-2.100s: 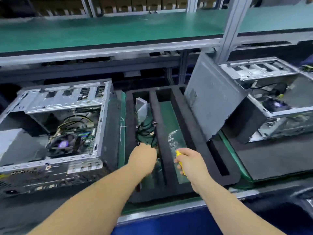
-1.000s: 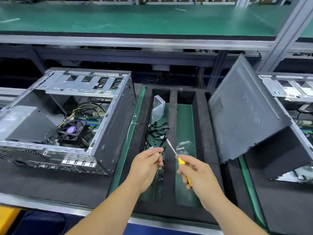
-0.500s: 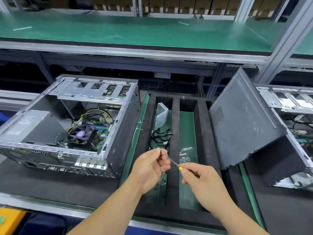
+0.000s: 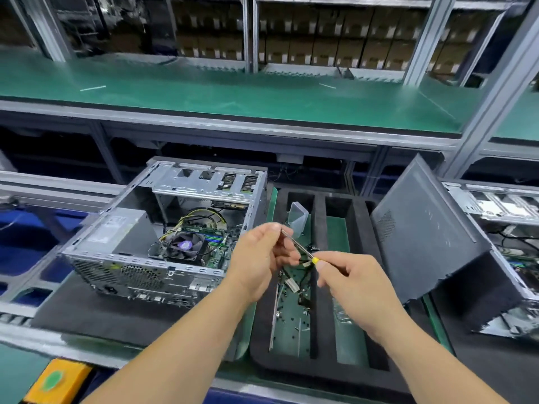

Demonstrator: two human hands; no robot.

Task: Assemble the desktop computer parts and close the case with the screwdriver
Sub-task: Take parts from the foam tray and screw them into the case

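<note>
An open desktop case [image 4: 163, 266] lies on its side at the left, its fan [image 4: 185, 245] and motherboard showing. My right hand [image 4: 350, 284] grips a screwdriver [image 4: 297, 247] by its yellow handle, which is mostly hidden in the fist. The thin metal shaft points up and left. My left hand [image 4: 262, 258] pinches the tip of the shaft; whether a screw sits there is too small to tell. Both hands hover over the black foam tray [image 4: 319, 310]. A grey side panel [image 4: 423, 228] leans to the right of the tray.
The tray's left slot holds black cables [image 4: 303, 275], small screws [image 4: 291, 313] and a clear plastic box [image 4: 298, 218]. A second open case [image 4: 507, 228] stands at far right behind the panel. A green shelf [image 4: 233, 94] runs above. An orange and green button box [image 4: 55, 380] sits at the lower left.
Both hands rose out of the tray with the screwdriver. My left hand came to the shaft's tip and pinches it. The view tilted up and shifted left.
</note>
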